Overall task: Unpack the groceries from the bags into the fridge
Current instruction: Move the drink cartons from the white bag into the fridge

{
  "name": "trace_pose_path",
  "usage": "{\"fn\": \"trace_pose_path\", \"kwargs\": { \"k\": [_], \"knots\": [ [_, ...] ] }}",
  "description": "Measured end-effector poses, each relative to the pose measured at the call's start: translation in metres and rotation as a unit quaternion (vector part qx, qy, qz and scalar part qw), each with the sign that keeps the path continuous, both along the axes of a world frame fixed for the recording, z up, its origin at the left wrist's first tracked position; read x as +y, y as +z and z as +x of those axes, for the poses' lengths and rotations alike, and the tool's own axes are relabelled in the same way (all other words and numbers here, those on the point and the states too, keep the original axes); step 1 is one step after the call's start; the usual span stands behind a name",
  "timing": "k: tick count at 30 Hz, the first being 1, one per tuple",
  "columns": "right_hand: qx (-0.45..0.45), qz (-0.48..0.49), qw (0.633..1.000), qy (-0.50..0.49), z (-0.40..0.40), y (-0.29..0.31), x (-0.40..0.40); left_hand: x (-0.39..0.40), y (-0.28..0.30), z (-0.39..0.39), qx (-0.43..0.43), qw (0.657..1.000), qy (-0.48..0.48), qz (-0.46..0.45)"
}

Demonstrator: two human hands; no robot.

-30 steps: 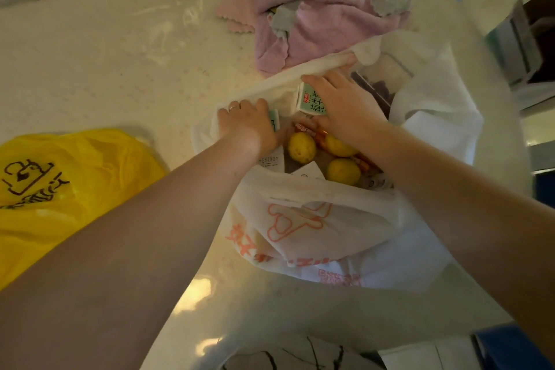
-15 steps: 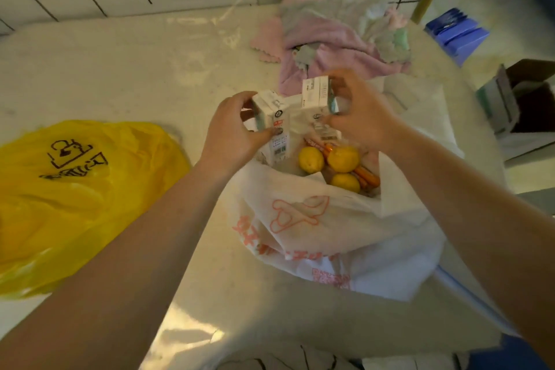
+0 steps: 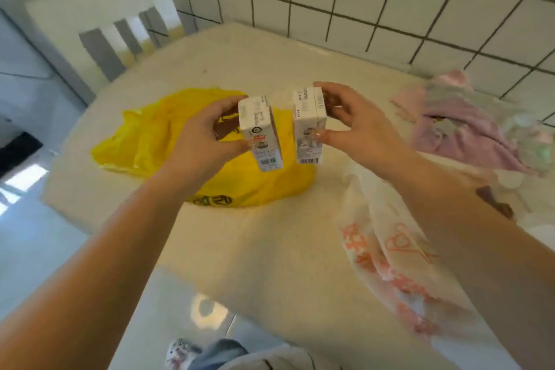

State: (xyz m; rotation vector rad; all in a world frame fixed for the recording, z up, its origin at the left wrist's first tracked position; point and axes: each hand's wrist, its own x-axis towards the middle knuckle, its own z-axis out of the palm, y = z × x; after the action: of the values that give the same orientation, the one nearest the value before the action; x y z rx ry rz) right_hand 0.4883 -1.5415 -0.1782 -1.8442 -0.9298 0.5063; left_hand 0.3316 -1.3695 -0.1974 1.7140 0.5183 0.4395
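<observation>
A cream surface (image 3: 240, 75) meets a tiled wall. Your left hand (image 3: 198, 141) grips one small carton (image 3: 259, 134); your right hand (image 3: 357, 126) pinches two cartons (image 3: 309, 125) together, above the yellow bag (image 3: 156, 135), with the white bag (image 3: 387, 237) at the right edge.

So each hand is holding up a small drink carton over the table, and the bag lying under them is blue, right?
Not quite. The left hand and right hand do each hold up cartons, but the head view shows the bag under them is yellow, not blue.

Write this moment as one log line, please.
left hand: holds one carton | right hand: holds cartons | above table | fridge: not visible
</observation>
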Motion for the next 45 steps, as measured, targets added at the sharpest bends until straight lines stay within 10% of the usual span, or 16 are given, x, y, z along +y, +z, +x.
{"fn": "trace_pose_path", "kwargs": {
  "k": [18,38,45],
  "knots": [
    [0.073,0.015,0.944,0.321,-0.376,-0.016,0.378,0.25,0.02,-0.438,0.076,0.946,0.315,0.017],
    [0.097,0.072,0.895,0.43,-0.515,-0.022,0.766,0.584,0.024,-0.574,0.073,0.88,0.47,0.012],
    [0.051,0.105,0.929,0.352,-0.514,-0.028,0.865,0.714,0.017,-0.577,0.054,0.907,0.418,0.009]
  ]
}}
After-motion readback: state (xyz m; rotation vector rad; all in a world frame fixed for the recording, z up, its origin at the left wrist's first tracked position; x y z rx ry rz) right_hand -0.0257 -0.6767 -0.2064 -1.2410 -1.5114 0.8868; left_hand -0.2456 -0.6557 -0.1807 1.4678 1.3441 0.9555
